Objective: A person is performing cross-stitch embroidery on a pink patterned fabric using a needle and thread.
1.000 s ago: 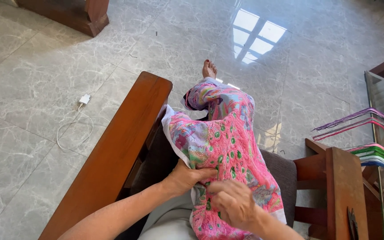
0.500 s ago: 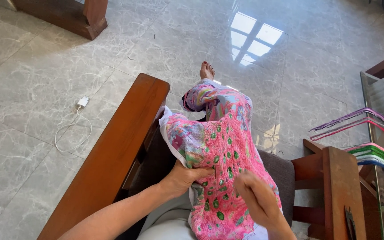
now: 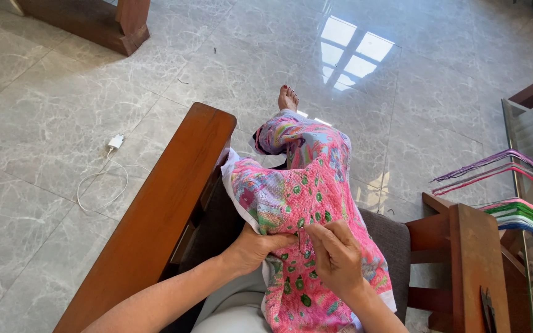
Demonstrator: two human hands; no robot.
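Note:
A bright pink embroidered cloth (image 3: 291, 197) with green and blue patches lies over my lap and leg. My left hand (image 3: 254, 246) grips a bunched fold of it near its white edge. Just to the right, my right hand (image 3: 334, 256) pinches the cloth at the same spot, fingertips close together; whether a needle sits between them is too small to tell. My bare foot (image 3: 288, 97) rests on the floor beyond the cloth.
I sit in a wooden armchair: left armrest (image 3: 168, 203), right armrest (image 3: 476, 259), grey seat cushion (image 3: 390, 234). A glass table (image 3: 528, 154) at right carries coloured thread skeins (image 3: 519, 216). A white charger and cable (image 3: 109, 166) lie on the marble floor; wooden furniture (image 3: 94, 21) stands top left.
My right hand has moved up the cloth from low on my lap to meet my left hand's fold. The left hand has stayed put.

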